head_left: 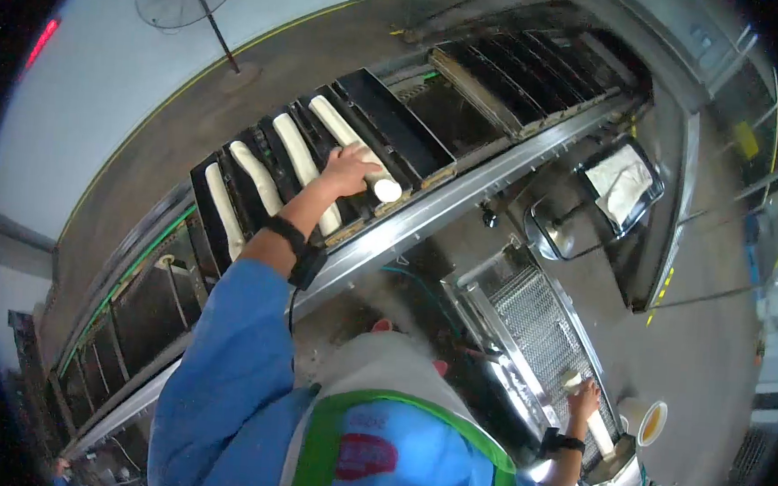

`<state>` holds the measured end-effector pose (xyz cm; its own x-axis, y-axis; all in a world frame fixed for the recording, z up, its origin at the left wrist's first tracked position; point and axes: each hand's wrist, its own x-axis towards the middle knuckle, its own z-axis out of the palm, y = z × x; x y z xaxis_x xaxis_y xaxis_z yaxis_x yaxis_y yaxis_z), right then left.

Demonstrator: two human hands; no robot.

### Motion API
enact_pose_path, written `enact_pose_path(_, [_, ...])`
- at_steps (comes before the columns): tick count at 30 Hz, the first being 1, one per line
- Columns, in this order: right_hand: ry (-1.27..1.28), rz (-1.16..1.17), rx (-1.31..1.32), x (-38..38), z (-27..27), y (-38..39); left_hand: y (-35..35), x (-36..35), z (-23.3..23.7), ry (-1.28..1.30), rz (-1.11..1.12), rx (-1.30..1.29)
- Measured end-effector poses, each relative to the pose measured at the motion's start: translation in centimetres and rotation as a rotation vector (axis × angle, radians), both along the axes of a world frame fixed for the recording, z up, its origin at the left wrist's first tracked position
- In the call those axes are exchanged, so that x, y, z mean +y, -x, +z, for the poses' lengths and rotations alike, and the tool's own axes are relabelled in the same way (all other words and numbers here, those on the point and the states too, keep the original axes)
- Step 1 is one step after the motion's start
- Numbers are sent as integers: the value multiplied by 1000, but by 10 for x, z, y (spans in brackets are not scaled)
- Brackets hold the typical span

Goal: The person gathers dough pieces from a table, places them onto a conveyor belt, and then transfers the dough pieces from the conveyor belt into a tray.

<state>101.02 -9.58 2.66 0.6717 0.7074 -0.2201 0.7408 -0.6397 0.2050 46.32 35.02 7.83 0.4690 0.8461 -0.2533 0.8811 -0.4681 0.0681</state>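
The left hand [347,171] covered a long white dough cylinder [336,123], grip unclear — the right hand [584,400] clasped a second dough cylinder [601,432] at the steel-mesh conveyor's [532,310] end.

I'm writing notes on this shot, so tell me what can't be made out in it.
All in the head view:
Upper white roll: the stretch under the left hand, which covers it.
Lower white roll: the part behind the right hand.
Red logo: lettering too blurred.
Red sign: too small and blurred to read.
Tub: contents too small to identify.

Pedestal fan [208,20] near pale wall [85,109]; white bucket [635,411]
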Motion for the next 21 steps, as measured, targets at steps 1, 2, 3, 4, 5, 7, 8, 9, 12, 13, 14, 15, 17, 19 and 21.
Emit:
enact_pose_path(1, [-70,90,32,8,5,-6,-6,3,-1,41,4,11])
enact_pose_path(2, [-74,101,29,16,10,-12,-8,4,-5,79,7,18])
enact_pose_path(3, [-158,7,55,24,19,-18,-11,4,-6,72,33,13])
enact_pose_path(4, [-238,-90,82,29,24,-24,-10,8,-9,73,38,13])
enact_pose_path(5, [-342,-18,67,20,22,-50,-6,10,-14,-10,-6,-4])
enact_pose_path(7, [-633,170,279,15,68,-72,-8,9,-9,-170,-16,-71])
enact_pose_path(8, [-845,42,570,36,116,-42,-7,12,-10,-167,-11,-70])
enact_pose_path(9, [-968,-5,617,40,139,-34,0,15,-11,-337,12,-33])
enact_pose_path(12, [-1070,-63,754,86,221,-6,6,16,-2,-568,61,4])
enact_pose_path(13, [-1156,-4,832,108,234,18,9,14,-20,-540,117,-28])
enact_pose_path(14, [-1246,45,923,128,249,39,8,11,-25,-514,163,-46])
enact_pose_path(15, [-1244,54,929,150,258,51,8,7,-34,-470,188,-99])
enact_pose_path(17, [-1347,309,1061,192,269,76,7,-12,-29,-385,201,-192])
enact_pose_path(19, [-1430,372,1147,245,263,101,2,-28,-18,-236,214,-281])
enact_pose_path(21, [-1440,313,1344,299,252,155,1,-42,-4,-172,231,-323])
